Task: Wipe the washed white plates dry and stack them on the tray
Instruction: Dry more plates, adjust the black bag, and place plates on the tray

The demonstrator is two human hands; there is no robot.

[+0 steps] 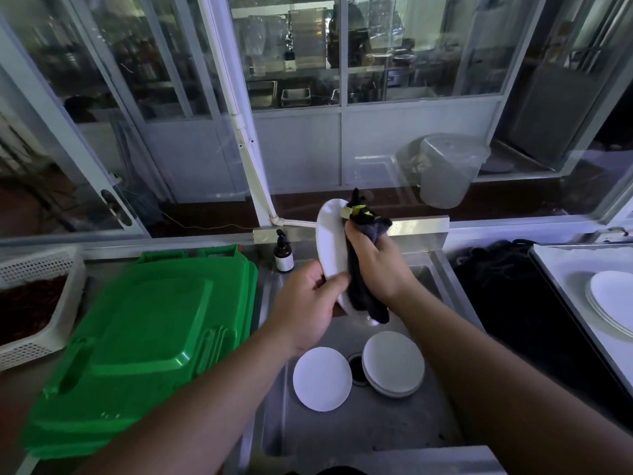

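The left hand grips the near edge of a round white ceramic plate, held on edge above the steel sink, thumb curled across its face. Just right, the right hand clutches a dark bunched cloth against that face. The cloth's yellow label is unreadable.

Bare sink floor lies open nearest the person. Farther in, 2 plate piles flank the drain. Green lids crowd the left worktop; a bottle stands at the sink's back-left corner.
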